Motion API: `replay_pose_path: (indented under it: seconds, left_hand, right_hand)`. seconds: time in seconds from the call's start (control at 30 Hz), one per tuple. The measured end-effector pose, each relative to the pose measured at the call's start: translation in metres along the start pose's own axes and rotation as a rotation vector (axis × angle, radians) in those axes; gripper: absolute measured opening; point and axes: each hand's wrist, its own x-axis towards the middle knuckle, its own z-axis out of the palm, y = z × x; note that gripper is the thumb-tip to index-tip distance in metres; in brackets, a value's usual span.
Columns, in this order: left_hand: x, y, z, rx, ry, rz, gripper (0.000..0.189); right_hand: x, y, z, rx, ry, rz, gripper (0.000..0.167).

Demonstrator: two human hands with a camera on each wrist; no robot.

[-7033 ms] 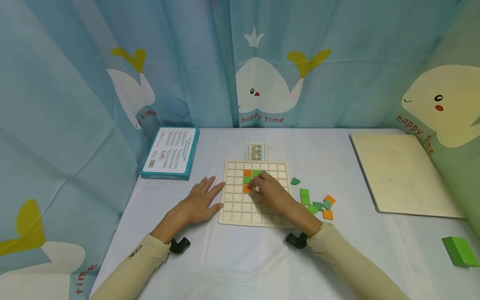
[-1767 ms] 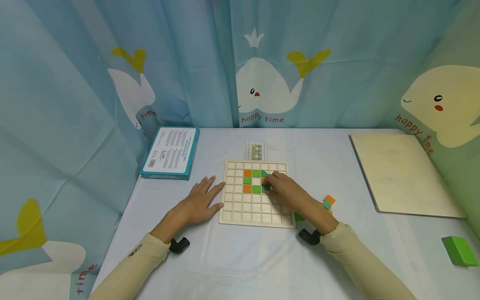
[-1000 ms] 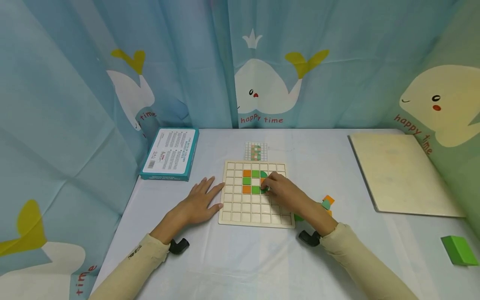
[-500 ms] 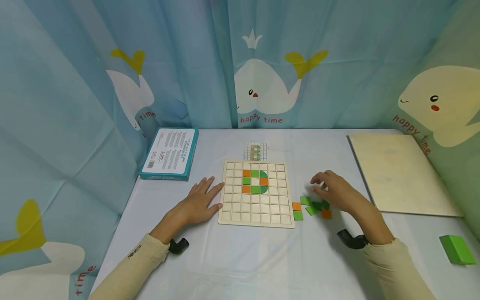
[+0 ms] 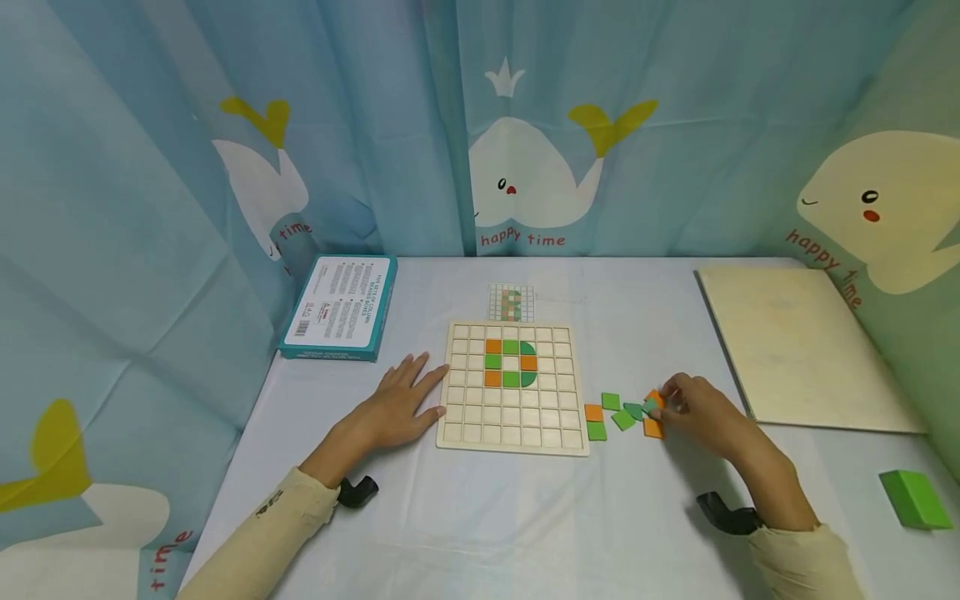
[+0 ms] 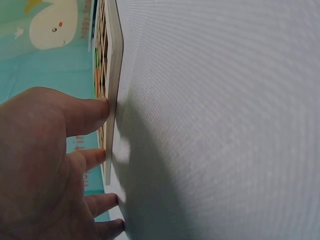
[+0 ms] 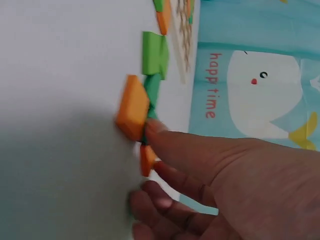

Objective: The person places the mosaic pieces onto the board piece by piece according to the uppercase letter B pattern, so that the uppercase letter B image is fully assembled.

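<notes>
Fingers spread, my left hand [image 5: 401,404] rests on the cloth, thumb and index fingertips at the left edge of a wooden grid board [image 5: 491,417]. On the board, orange and green square tiles and two green quarter-circle tiles [image 5: 528,380] form a ring around one bare cell. My right hand [image 5: 705,417] is at the loose tiles to the right. Its thumb touches a green quarter-circle tile [image 5: 651,407], and its index finger is beside an orange tile [image 7: 147,160]. I cannot tell whether the quarter-circle tile is pinched.
A small pattern card [image 5: 512,302] lies behind the board. Loose green tiles [image 5: 611,402] and an orange tile [image 5: 593,412] lie right of it. A teal box [image 5: 337,307] stands back left, a wooden panel [image 5: 802,346] back right, and a green block [image 5: 915,500] far right.
Over these seconds, more tiles came onto the board, including an orange square and a lower quarter-circle. My right hand then left the board and moved right, down to the loose tiles. My left hand stayed put.
</notes>
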Motion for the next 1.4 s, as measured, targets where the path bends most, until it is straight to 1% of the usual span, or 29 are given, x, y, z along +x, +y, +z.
replay_pose_path:
  seconds: [0.07, 0.13, 0.23, 0.3, 0.5, 0.67, 0.83, 1.0, 1.13, 1.23, 1.4]
  left_hand:
    - [0.0, 0.0, 0.0, -0.002, 0.002, 0.001, 0.071]
    - [0.0, 0.0, 0.0, -0.006, 0.001, 0.002, 0.071]
    - [0.0, 0.0, -0.001, -0.012, -0.001, 0.002, 0.071]
    - [0.0, 0.001, -0.001, -0.014, -0.002, 0.001, 0.071]
    - [0.0, 0.001, -0.002, -0.01, -0.006, 0.006, 0.071]
    - [0.0, -0.001, 0.0, -0.002, -0.001, 0.008, 0.071]
    - [0.001, -0.001, 0.0, 0.001, 0.004, 0.018, 0.071]
    - [0.001, -0.001, -0.001, 0.002, 0.004, 0.022, 0.071]
    - [0.002, 0.0, -0.003, -0.002, -0.006, 0.013, 0.071]
    - [0.002, 0.001, -0.003, -0.003, -0.006, 0.01, 0.071]
    - [0.002, 0.0, -0.001, 0.001, -0.003, 0.011, 0.071]
  right_hand:
    - [-0.001, -0.002, 0.004, 0.0, 0.024, -0.001, 0.034]
    - [-0.001, -0.007, 0.008, -0.008, 0.054, 0.008, 0.037]
    - [0.0, -0.018, 0.015, -0.029, 0.099, 0.023, 0.044]
    - [0.003, -0.027, 0.022, -0.048, 0.12, 0.019, 0.045]
    - [0.012, -0.046, 0.037, -0.091, 0.146, -0.02, 0.03]
    - [0.021, -0.052, 0.039, -0.086, 0.15, -0.044, 0.027]
    - [0.03, -0.051, 0.044, -0.039, 0.16, -0.09, 0.028]
    - [0.041, -0.051, 0.048, -0.028, 0.152, -0.079, 0.031]
    - [0.045, -0.054, 0.044, -0.041, 0.134, -0.092, 0.028]
    - [0.048, -0.062, 0.041, -0.026, 0.113, -0.106, 0.029]
    - [0.056, -0.088, 0.045, 0.018, 0.082, -0.15, 0.032]
